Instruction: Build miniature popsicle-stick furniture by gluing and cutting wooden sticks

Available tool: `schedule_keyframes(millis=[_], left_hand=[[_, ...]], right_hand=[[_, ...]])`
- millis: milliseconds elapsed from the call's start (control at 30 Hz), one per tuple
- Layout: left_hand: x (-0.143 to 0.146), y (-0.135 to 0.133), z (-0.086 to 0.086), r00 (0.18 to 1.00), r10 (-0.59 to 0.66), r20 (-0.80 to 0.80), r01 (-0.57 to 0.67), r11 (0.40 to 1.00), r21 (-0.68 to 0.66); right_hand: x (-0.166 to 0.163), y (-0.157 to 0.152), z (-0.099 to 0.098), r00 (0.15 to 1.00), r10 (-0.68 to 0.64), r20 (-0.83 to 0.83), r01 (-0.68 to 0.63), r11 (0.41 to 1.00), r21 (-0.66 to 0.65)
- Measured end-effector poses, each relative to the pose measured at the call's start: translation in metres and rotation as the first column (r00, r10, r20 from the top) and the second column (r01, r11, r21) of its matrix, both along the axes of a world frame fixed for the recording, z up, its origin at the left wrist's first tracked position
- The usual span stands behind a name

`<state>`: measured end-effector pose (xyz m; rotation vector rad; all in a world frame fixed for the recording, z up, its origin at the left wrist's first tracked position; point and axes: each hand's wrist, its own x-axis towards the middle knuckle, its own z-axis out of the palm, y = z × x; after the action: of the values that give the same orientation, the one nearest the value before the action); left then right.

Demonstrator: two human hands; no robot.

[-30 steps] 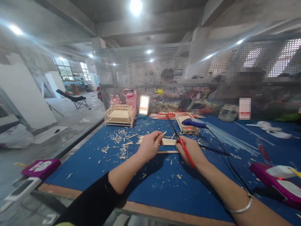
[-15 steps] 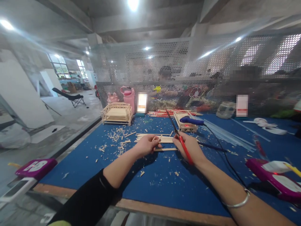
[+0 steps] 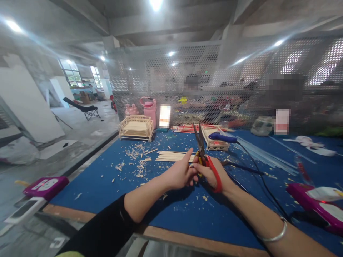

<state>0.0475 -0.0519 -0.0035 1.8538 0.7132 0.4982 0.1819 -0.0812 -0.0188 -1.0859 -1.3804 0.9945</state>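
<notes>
My right hand (image 3: 214, 173) is wrapped round red-handled scissors (image 3: 200, 142), their blades parted and pointing up and away from me. A small yellow part shows beside the scissors' pivot. Right up against it is my left hand (image 3: 180, 173), thumb stretched out and fingers loosely bent; its fingertips meet the right hand's fingers. I see nothing held in the left hand. Just beyond the hands lies a row of thin wooden sticks (image 3: 171, 156), side by side on the blue tabletop (image 3: 107, 192); the left hand covers part of the row.
A small wooden stick frame (image 3: 136, 128) stands back left, near a pink bottle (image 3: 150, 110). A second wooden frame (image 3: 214, 139) has a blue glue gun (image 3: 222, 137) across it, its cord running right. Wood scraps litter the table. Clear strips (image 3: 265, 153) lie right. A perforated screen stands behind.
My left hand has moved right, against my right hand, and its thumb has straightened. The scissors have turned more upright and their blades have parted. A short stick piece no longer shows at the left fingers.
</notes>
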Motion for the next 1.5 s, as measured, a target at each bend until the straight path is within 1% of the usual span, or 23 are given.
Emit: schedule_keyframes(millis=[100,167,300,367,433,500,633,700,767,800,833,867,900,933,967,1000,1033,1100,1167,1267,1367,1433,1500], left_hand=[[0.0,0.0,-0.001,0.998,0.053,-0.036,-0.05,0.996,0.076],[0.001,0.0,-0.002,0.997,0.062,-0.046,-0.056,0.993,0.107],[0.003,-0.001,-0.005,0.999,0.04,-0.027,-0.036,0.991,0.125],[0.003,-0.002,-0.005,0.998,0.052,-0.027,-0.048,0.987,0.155],[0.003,-0.002,-0.005,0.998,0.065,-0.026,-0.059,0.982,0.178],[0.002,-0.004,-0.004,0.998,0.062,-0.008,-0.06,0.983,0.171],[0.002,-0.002,-0.006,0.998,0.057,0.009,-0.057,0.991,0.118],[0.001,0.002,-0.009,0.996,0.085,-0.009,-0.083,0.989,0.121],[0.0,0.008,-0.008,0.988,0.151,-0.031,-0.147,0.982,0.115],[0.0,0.011,-0.007,0.98,0.197,-0.029,-0.195,0.978,0.075],[-0.001,0.013,-0.004,0.969,0.245,-0.01,-0.245,0.969,-0.001],[-0.002,0.015,-0.001,0.957,0.289,0.025,-0.285,0.952,-0.11],[-0.003,0.015,0.003,0.945,0.319,0.071,-0.295,0.926,-0.236],[-0.003,0.015,0.007,0.934,0.337,0.121,-0.277,0.893,-0.354],[-0.003,0.013,0.011,0.923,0.345,0.168,-0.243,0.864,-0.441],[-0.003,0.012,0.014,0.915,0.347,0.205,-0.212,0.847,-0.487],[-0.003,0.009,0.017,0.909,0.346,0.232,-0.194,0.845,-0.498],[-0.001,0.005,0.018,0.901,0.335,0.277,-0.186,0.873,-0.451],[0.001,0.002,0.017,0.908,0.287,0.306,-0.169,0.918,-0.359],[0.003,0.0,0.015,0.95,0.18,0.257,-0.12,0.965,-0.232],[0.004,0.0,0.015,0.966,0.165,0.198,-0.13,0.975,-0.178],[0.003,0.0,0.016,0.967,0.178,0.183,-0.147,0.975,-0.168],[0.001,0.0,0.018,0.968,0.198,0.153,-0.168,0.967,-0.19]], right_hand=[[-0.003,-0.002,0.004,0.999,0.014,-0.049,-0.013,1.0,0.026],[-0.005,-0.004,0.006,0.998,0.014,-0.06,-0.013,1.0,0.028],[-0.007,-0.008,0.01,0.999,-0.033,0.024,0.032,0.999,0.041],[-0.008,-0.009,0.01,0.996,-0.059,0.059,0.055,0.996,0.066],[-0.01,-0.009,0.009,0.995,-0.077,0.066,0.072,0.994,0.083],[-0.011,-0.009,0.009,0.992,-0.108,0.06,0.102,0.99,0.093],[-0.008,-0.006,0.01,0.969,-0.242,0.049,0.232,0.961,0.151],[-0.001,-0.003,0.014,0.939,-0.343,-0.001,0.336,0.92,0.201],[0.008,0.001,0.016,0.901,-0.425,-0.089,0.434,0.875,0.213],[0.012,0.004,0.017,0.886,-0.444,-0.132,0.463,0.864,0.2],[0.015,0.006,0.017,0.878,-0.449,-0.167,0.474,0.862,0.178],[0.017,0.007,0.016,0.876,-0.442,-0.195,0.472,0.868,0.155],[0.019,0.008,0.015,0.879,-0.426,-0.216,0.459,0.878,0.135],[0.019,0.009,0.014,0.885,-0.404,-0.232,0.439,0.89,0.121],[0.018,0.009,0.013,0.891,-0.383,-0.243,0.418,0.902,0.112],[0.016,0.009,0.012,0.896,-0.367,-0.249,0.402,0.91,0.104],[0.014,0.008,0.012,0.9,-0.357,-0.251,0.391,0.915,0.098],[0.009,0.006,0.012,0.903,-0.357,-0.241,0.387,0.918,0.091],[0.005,0.004,0.012,0.905,-0.365,-0.22,0.391,0.917,0.085],[0.004,0.003,0.012,0.915,-0.365,-0.172,0.384,0.919,0.093],[0.006,0.002,0.011,0.924,-0.365,-0.115,0.378,0.918,0.122],[0.006,0.002,0.013,0.931,-0.348,-0.108,0.361,0.924,0.127],[0.007,0.001,0.015,0.933,-0.339,-0.12,0.352,0.928,0.121]])
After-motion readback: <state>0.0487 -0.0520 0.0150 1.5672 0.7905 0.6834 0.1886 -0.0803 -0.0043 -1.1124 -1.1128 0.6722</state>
